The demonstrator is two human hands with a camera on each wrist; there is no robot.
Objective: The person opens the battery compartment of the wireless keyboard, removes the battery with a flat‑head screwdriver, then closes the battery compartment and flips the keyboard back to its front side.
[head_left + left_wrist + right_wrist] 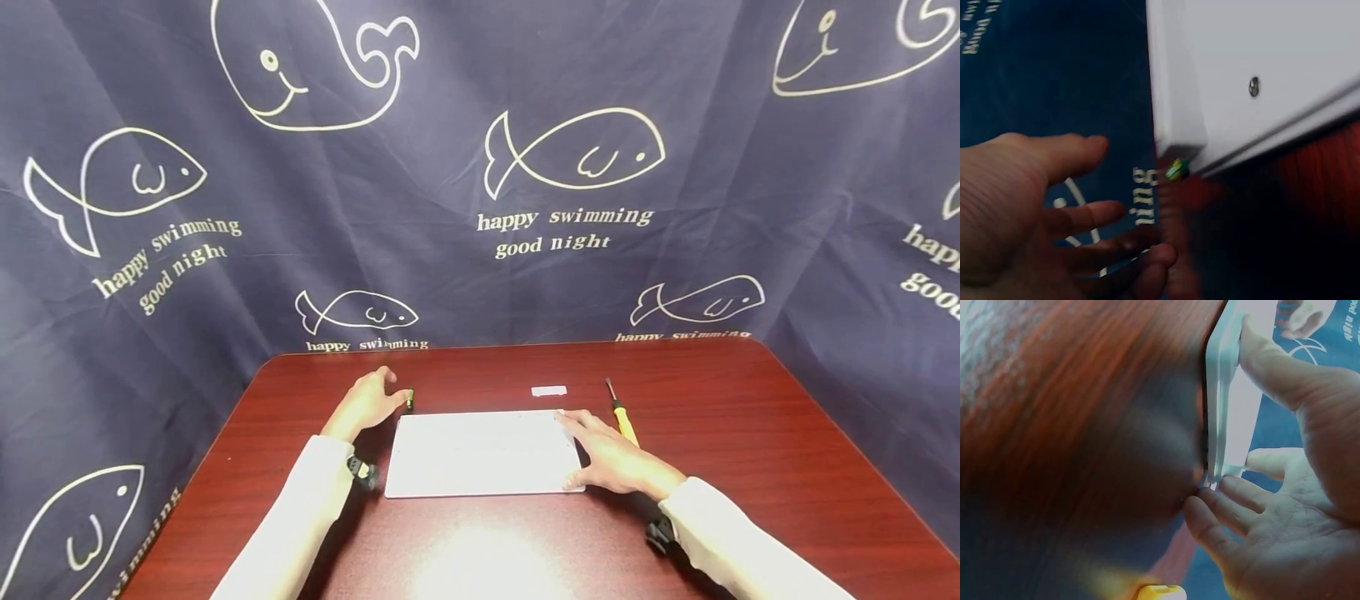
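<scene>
A flat white rectangular panel (480, 454), possibly a keyboard turned face down, lies on the table. A small metal screw (1254, 86) shows in its surface in the left wrist view. My right hand (611, 454) grips its right end, thumb by the near corner and fingers by the far one. Just beyond its far left corner is a small green cylinder (410, 400) that looks like a battery. My left hand (367, 404) hovers beside this battery, fingers spread and loosely bent. The left wrist view shows a gap between thumb and battery.
A small white strip (549, 391), perhaps a cover, lies behind the panel. Right of it rests a screwdriver (625, 425) with a yellow handle, partly behind my right hand. A dark blue printed curtain (450, 167) hangs around the red-brown wooden table (750, 450).
</scene>
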